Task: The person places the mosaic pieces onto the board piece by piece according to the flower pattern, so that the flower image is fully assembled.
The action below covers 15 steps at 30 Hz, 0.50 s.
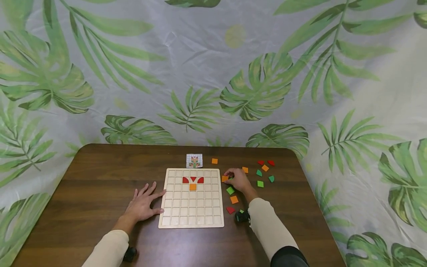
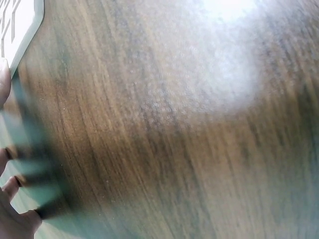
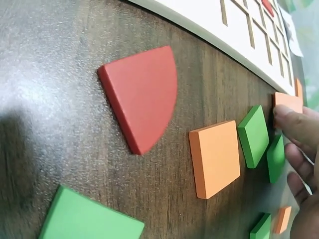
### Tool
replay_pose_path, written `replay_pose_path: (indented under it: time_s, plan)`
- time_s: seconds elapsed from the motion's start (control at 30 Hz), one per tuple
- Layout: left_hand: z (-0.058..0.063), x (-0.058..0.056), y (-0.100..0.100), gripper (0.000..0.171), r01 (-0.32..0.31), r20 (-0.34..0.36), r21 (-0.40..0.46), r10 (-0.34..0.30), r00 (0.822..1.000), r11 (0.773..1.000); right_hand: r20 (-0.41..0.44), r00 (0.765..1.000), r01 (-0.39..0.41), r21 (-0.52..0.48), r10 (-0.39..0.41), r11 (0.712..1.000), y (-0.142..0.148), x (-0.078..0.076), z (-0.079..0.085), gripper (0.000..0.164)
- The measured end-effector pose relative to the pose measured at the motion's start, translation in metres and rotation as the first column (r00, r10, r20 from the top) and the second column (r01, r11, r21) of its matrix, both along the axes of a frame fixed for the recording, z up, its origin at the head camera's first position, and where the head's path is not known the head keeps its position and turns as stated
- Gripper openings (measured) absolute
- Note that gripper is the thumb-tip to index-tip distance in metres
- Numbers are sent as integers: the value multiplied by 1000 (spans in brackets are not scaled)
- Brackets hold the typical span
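Observation:
A pale wooden board [image 1: 163, 218] with a square grid lies on the table. On it are an orange square [image 1: 192, 187], a red triangle [image 1: 193, 179] and two red quarter-circle pieces [image 1: 185, 180] in the upper cells. With fingers spread, my left hand [image 1: 141, 204] rests at the board's left edge, thumb and a fingertip touching it. Just right of the board, my right hand [image 1: 239, 180] pinches an orange square tile [image 1: 225, 178]; the right wrist view has the thumb on this tile [image 3: 288, 103]. A green piece [image 3: 276, 159] sits partly beneath that hand.
Above the board lies a small pattern card [image 1: 194, 161], with a loose orange square [image 1: 215, 161] beside it. Several orange, green and red pieces are scattered to the right, including a red quarter-circle [image 3: 142, 97] and a green square [image 1: 260, 184]. A leaf-print cloth [image 1: 200, 74] hangs behind the table.

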<state>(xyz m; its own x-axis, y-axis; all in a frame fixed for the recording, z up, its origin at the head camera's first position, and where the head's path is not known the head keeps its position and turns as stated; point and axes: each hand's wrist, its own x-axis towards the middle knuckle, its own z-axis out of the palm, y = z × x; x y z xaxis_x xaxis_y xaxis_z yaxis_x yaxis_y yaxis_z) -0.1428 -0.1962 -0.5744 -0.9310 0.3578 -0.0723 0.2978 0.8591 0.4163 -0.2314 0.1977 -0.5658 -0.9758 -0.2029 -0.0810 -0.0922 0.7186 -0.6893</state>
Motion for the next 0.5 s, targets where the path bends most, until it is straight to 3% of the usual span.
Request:
replay_pose_path:
  time_s: [0.5]
  plan:
    - [-1, 1, 1, 70, -1, -4, 3, 1, 1000, 1000, -96, 995, 17, -67, -23, 998, -9, 11, 1, 3]
